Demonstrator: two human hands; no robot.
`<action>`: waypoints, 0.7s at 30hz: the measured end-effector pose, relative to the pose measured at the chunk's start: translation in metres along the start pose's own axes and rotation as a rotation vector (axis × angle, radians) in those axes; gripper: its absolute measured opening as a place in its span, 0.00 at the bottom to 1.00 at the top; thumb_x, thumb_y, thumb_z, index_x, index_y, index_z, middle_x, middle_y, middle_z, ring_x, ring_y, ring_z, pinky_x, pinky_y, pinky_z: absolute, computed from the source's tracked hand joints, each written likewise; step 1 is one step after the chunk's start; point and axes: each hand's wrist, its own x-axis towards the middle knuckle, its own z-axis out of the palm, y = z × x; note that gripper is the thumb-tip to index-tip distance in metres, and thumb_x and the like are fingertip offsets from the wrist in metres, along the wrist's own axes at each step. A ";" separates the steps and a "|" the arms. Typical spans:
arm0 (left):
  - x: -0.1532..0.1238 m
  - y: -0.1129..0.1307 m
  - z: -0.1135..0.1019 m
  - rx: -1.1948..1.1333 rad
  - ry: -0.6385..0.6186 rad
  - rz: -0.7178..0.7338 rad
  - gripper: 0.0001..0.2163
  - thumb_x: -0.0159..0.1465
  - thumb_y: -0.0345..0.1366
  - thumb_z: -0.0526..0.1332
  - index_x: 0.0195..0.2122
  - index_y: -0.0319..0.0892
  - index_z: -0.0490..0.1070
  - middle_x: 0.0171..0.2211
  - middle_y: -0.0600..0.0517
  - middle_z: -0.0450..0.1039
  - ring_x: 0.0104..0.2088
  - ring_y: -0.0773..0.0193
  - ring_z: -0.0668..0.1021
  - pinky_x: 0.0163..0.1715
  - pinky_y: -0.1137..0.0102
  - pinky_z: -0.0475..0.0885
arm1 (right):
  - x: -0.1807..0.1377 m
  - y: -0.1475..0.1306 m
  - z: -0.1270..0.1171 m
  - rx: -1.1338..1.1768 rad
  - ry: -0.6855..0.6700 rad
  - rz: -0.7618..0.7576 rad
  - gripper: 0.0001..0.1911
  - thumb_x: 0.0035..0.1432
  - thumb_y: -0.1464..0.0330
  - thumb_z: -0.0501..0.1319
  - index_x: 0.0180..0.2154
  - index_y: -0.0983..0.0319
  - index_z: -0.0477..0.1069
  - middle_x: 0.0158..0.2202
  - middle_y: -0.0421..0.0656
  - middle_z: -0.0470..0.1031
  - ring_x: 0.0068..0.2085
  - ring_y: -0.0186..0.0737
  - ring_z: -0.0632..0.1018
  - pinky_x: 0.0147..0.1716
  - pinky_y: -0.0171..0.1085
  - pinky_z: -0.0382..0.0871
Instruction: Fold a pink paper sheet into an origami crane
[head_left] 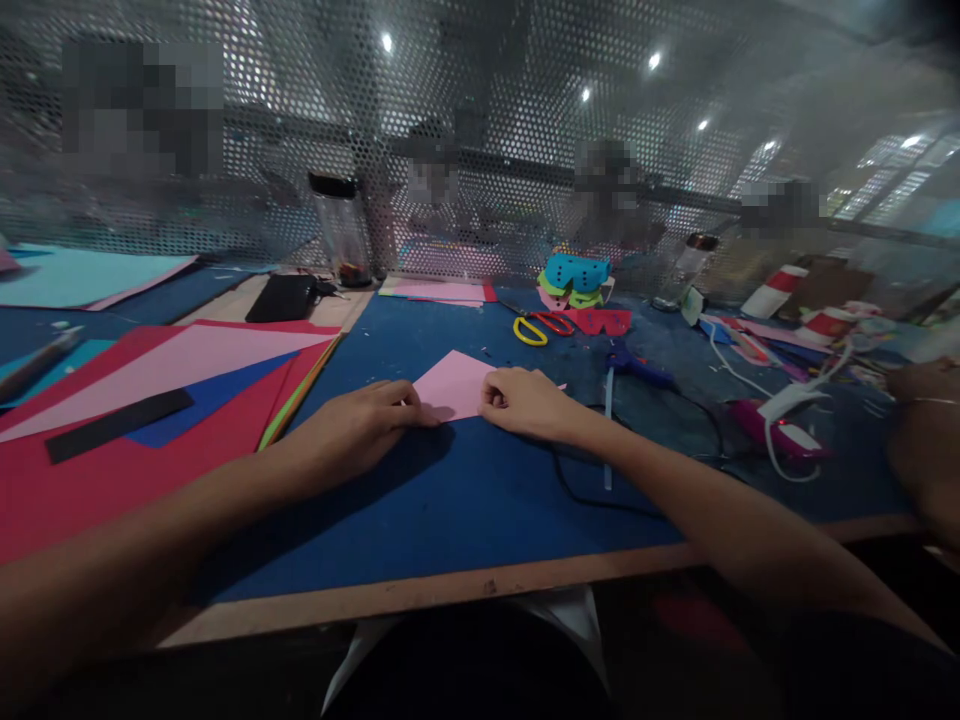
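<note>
A folded-looking piece of pink paper (456,384) lies on the blue table top, its pointed corner facing away from me. My left hand (373,422) is closed at the paper's left corner, thumb and fingers pressed together on its edge. On the right side, my right hand (527,403) grips the same paper with curled fingers and covers part of it. A small pink tip sticks out past the right hand. The undersides of my fingers are hidden.
Coloured sheets with a black strip (120,425) lie left. Behind are a black wallet-like item (281,298), a bottle (343,230), scissors (531,331) and paper masks (576,272). A blue glue gun (637,368), its cord and a magenta tool (780,432) lie right, near another person's arm (926,430).
</note>
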 end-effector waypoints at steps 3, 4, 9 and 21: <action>0.000 0.000 0.000 -0.011 0.013 0.005 0.18 0.74 0.32 0.51 0.54 0.51 0.79 0.46 0.47 0.76 0.44 0.59 0.78 0.46 0.66 0.73 | 0.001 0.000 0.000 -0.004 -0.009 0.011 0.05 0.59 0.67 0.61 0.33 0.59 0.76 0.36 0.41 0.81 0.34 0.37 0.76 0.32 0.38 0.57; 0.000 0.000 0.000 -0.016 0.013 0.007 0.18 0.74 0.32 0.51 0.54 0.51 0.79 0.46 0.47 0.76 0.44 0.59 0.78 0.46 0.66 0.73 | 0.001 0.000 0.000 -0.005 -0.013 0.017 0.05 0.59 0.67 0.61 0.33 0.59 0.76 0.36 0.41 0.81 0.34 0.37 0.76 0.32 0.38 0.58; 0.001 -0.001 0.000 -0.005 -0.002 0.014 0.18 0.74 0.32 0.50 0.55 0.51 0.78 0.46 0.46 0.76 0.45 0.58 0.78 0.45 0.65 0.73 | 0.002 0.004 0.000 -0.009 -0.021 0.032 0.05 0.59 0.67 0.61 0.33 0.59 0.76 0.36 0.41 0.81 0.34 0.37 0.76 0.32 0.38 0.59; 0.001 0.000 -0.002 -0.006 -0.023 0.000 0.20 0.73 0.31 0.50 0.58 0.54 0.76 0.48 0.47 0.76 0.46 0.58 0.79 0.46 0.65 0.73 | 0.004 0.012 -0.003 -0.002 -0.061 0.034 0.07 0.58 0.66 0.60 0.34 0.58 0.77 0.36 0.43 0.81 0.34 0.38 0.76 0.32 0.37 0.61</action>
